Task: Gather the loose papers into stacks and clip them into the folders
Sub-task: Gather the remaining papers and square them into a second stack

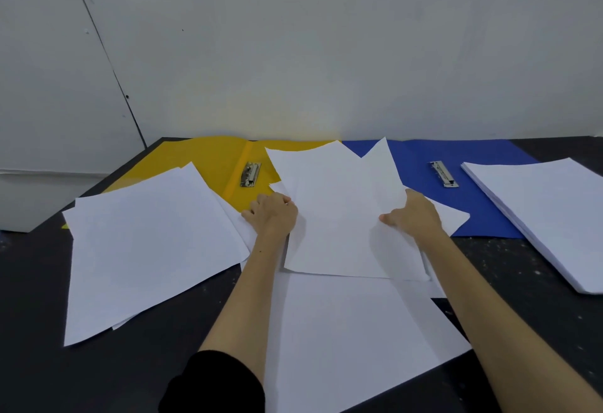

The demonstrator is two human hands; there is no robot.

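Seen from the head camera, a person's left hand (272, 213) and right hand (416, 215) grip opposite edges of a small sheaf of white sheets (339, 213), lifted in front of an open yellow folder (208, 158) and blue folder (411, 158). The gathering step appears under way; next the sheaf likely needs squaring before going under a metal clip (250, 174). More loose papers (146, 242) and a neat stack (548, 213) lie on the dark, speckled table (39, 347) against a pale grey wall (326, 37).
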